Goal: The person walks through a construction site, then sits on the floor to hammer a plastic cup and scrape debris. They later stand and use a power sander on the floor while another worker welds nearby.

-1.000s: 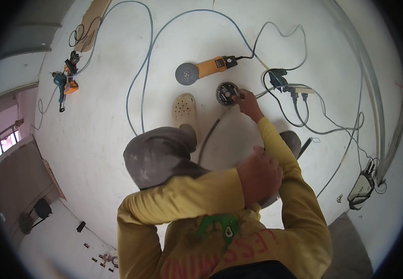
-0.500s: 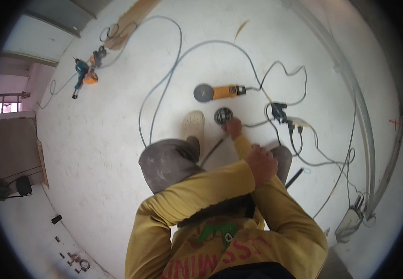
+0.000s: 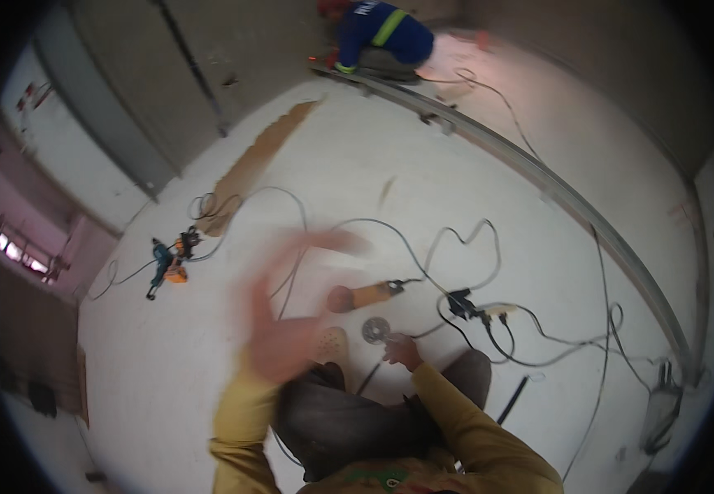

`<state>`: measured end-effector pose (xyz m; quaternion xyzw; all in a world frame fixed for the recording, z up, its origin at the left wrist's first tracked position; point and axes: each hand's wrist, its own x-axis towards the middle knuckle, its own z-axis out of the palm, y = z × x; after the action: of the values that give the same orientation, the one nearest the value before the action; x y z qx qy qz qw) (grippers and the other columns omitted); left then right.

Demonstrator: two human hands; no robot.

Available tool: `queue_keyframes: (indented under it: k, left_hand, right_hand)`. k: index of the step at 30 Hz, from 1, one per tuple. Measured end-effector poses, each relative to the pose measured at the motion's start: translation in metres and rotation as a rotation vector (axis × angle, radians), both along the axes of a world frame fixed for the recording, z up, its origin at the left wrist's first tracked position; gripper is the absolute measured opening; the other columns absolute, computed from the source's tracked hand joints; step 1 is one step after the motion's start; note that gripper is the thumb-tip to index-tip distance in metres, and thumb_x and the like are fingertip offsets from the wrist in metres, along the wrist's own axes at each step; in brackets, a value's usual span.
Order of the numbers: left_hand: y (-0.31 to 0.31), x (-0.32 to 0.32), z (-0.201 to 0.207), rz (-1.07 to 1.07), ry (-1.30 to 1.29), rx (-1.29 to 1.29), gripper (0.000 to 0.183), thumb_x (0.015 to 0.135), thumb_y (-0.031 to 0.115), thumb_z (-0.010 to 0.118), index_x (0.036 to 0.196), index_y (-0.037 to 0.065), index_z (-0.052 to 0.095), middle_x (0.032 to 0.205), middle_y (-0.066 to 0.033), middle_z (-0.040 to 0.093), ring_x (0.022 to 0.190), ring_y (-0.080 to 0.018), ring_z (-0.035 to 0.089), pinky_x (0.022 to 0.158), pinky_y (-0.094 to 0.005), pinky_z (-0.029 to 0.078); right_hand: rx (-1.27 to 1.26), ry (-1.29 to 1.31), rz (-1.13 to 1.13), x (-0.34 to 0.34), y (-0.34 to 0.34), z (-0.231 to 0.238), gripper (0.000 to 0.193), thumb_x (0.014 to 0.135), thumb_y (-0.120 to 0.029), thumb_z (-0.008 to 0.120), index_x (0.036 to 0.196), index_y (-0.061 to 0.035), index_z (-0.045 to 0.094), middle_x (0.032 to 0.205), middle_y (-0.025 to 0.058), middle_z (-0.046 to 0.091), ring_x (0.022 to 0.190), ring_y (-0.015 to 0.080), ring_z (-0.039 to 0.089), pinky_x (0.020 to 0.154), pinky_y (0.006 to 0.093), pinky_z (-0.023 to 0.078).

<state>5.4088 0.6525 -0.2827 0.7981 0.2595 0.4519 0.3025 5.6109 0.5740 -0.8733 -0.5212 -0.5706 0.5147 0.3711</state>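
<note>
My left hand [image 3: 287,317] is raised over the floor on the left, smeared by motion, with its thumb and fingers spread and nothing seen in them. Low in front of my knees, the closed fingers of my right hand [image 3: 404,351] are at the edge of a round grey cutting disc [image 3: 375,331]. Their exact hold is too blurred to make out. Just beyond the disc lies an orange angle grinder [image 3: 376,293], its own disc toward the left and its cable toward the right. My pale perforated clog [image 3: 334,346] stands left of the loose disc.
Right of my hand, black plugs [image 3: 461,304] join a power strip [image 3: 501,310] among looping cables. A teal-and-orange power tool [image 3: 163,263] lies far left. A long metal rail [image 3: 530,169] crosses the floor. Beyond it crouches a person in a blue top [image 3: 402,33].
My view has tilted up, bringing the far wall and the crouching person in. My left hand has left my right forearm and swung out left. My right hand stays by the disc.
</note>
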Motion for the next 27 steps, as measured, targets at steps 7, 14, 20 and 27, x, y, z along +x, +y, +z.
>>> queue_keyframes:
  k: [7,14,20,27]
  left_hand:
    - [0.059,-0.112,0.064,0.747,0.111,0.259,0.041,0.105,0.033,0.048,0.132,0.005,0.061,0.127,-0.0137,0.064,0.113,-0.0313,0.064,0.098,-0.0429,0.052]
    - [0.068,-0.139,0.043,0.841,0.157,0.208,0.041,0.106,0.032,0.044,0.131,0.004,0.061,0.128,-0.0140,0.063,0.117,-0.0309,0.062,0.098,-0.0416,0.051]
    - [0.052,-0.152,0.041,0.870,0.154,0.234,0.041,0.107,0.030,0.040,0.130,0.003,0.060,0.129,-0.0143,0.063,0.120,-0.0305,0.060,0.098,-0.0405,0.051]
    - [0.054,-0.158,0.054,0.905,0.176,0.341,0.042,0.109,0.029,0.035,0.129,0.002,0.060,0.130,-0.0146,0.062,0.124,-0.0300,0.058,0.099,-0.0392,0.051]
  right_hand:
    - [0.258,-0.861,0.128,0.034,-0.047,0.025,0.037,0.083,-0.029,0.076,0.111,-0.0056,0.067,0.111,0.0124,0.070,0.101,0.0268,0.070,0.084,0.0447,0.058]
    - [-0.294,-0.034,-0.188,0.041,-0.030,0.072,0.039,0.082,-0.025,0.073,0.115,-0.0054,0.064,0.105,0.0118,0.068,0.097,0.0285,0.066,0.077,0.0453,0.056]
    - [-0.131,-0.154,-0.292,0.015,-0.032,0.081,0.017,0.095,-0.019,0.064,0.097,-0.0015,0.066,0.087,0.0093,0.070,0.069,0.0245,0.070,0.061,0.0374,0.058]
    - [-0.044,-0.335,-0.304,-0.006,-0.022,0.126,0.027,0.093,-0.023,0.065,0.107,-0.0014,0.070,0.098,0.0215,0.073,0.092,0.0393,0.070,0.083,0.0470,0.055]
